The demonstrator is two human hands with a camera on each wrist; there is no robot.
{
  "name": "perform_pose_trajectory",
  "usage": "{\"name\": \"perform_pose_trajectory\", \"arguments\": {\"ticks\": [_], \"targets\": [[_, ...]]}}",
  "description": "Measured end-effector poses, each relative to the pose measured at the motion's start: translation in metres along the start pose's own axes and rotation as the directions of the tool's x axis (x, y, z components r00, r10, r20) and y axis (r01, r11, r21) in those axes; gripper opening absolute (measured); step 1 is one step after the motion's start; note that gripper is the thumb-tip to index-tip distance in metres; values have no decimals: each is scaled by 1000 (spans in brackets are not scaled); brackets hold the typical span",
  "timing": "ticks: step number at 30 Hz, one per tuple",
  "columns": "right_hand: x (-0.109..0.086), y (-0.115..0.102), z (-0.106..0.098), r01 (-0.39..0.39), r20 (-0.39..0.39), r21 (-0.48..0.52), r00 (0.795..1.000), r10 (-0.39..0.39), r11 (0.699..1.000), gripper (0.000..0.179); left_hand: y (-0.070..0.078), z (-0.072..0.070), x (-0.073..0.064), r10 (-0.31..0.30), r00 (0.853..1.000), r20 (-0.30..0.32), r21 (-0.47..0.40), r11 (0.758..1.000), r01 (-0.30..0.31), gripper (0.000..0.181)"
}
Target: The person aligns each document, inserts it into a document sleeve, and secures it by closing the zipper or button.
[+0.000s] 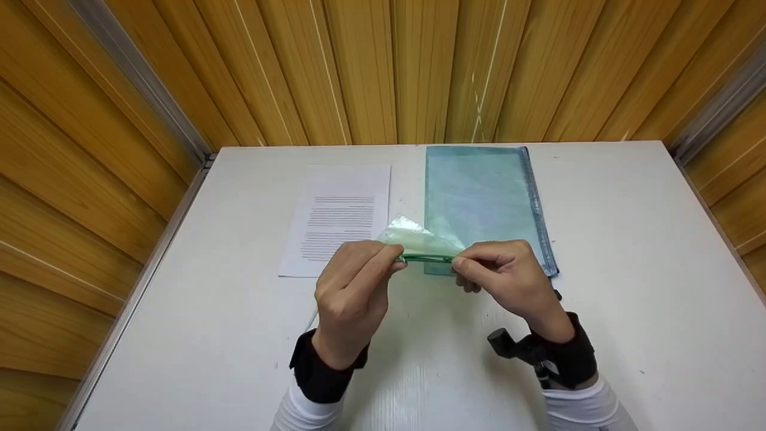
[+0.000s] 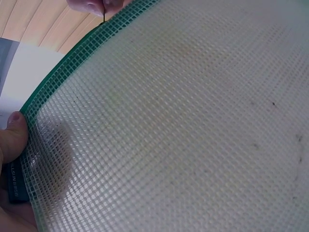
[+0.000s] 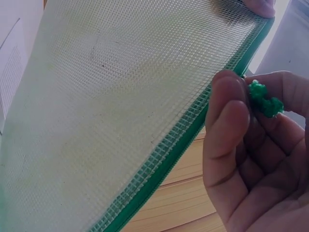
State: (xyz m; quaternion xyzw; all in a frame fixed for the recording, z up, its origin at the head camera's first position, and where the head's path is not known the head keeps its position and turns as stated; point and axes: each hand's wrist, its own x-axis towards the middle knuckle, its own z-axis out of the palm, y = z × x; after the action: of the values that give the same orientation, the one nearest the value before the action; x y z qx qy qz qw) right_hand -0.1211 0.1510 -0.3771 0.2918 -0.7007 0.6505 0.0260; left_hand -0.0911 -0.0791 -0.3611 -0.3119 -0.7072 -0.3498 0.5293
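Observation:
A pale mesh zip pouch (image 1: 419, 237) with a green zip edge is held up above the white table, its zip edge running between the two hands. My left hand (image 1: 353, 293) pinches one end of that edge, with the thumb on the corner in the left wrist view. At the other end, my right hand (image 1: 508, 278) pinches the zip pull beside the edge. A green frayed cord end (image 3: 264, 99) pokes out between the right fingers. In the left wrist view the mesh (image 2: 169, 121) fills most of the picture. The zip slider itself is hidden by the fingers.
A printed paper sheet (image 1: 344, 221) lies behind the left hand. To its right lies a blue-green mesh pouch (image 1: 479, 185) with a dark blue edge, partly behind the held pouch. Wood-look panels (image 1: 419, 72) stand behind the white table (image 1: 197, 299).

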Motion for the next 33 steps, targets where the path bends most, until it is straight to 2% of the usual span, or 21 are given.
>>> {"name": "perform_pose_trajectory", "arguments": {"ticks": [5,11,15,21,29,33], "targets": [[0,3,-2,-25,-15,-43,1000,25,999,17,-2,-5,3,17,999,-51,-4,1000,-17,12],[2,9,-10,-105,-43,-116,994,101,988,17,-4,-12,7,16,991,-132,-12,1000,-18,11],[2,10,-13,-135,-40,-122,991,131,983,16,-6,-12,7,14,990,-140,-13,1000,-16,11],[1,10,-14,-129,-46,-110,991,124,986,15,-6,-11,6,0,992,-128,-20,1000,-3,12],[2,14,-14,-108,-43,-98,994,105,989,15,-5,-12,9,43,988,-148,1,999,-43,15],[4,19,-17,-169,-73,-100,984,163,981,17,-7,-15,9,49,983,-180,11,999,-48,15]]}}
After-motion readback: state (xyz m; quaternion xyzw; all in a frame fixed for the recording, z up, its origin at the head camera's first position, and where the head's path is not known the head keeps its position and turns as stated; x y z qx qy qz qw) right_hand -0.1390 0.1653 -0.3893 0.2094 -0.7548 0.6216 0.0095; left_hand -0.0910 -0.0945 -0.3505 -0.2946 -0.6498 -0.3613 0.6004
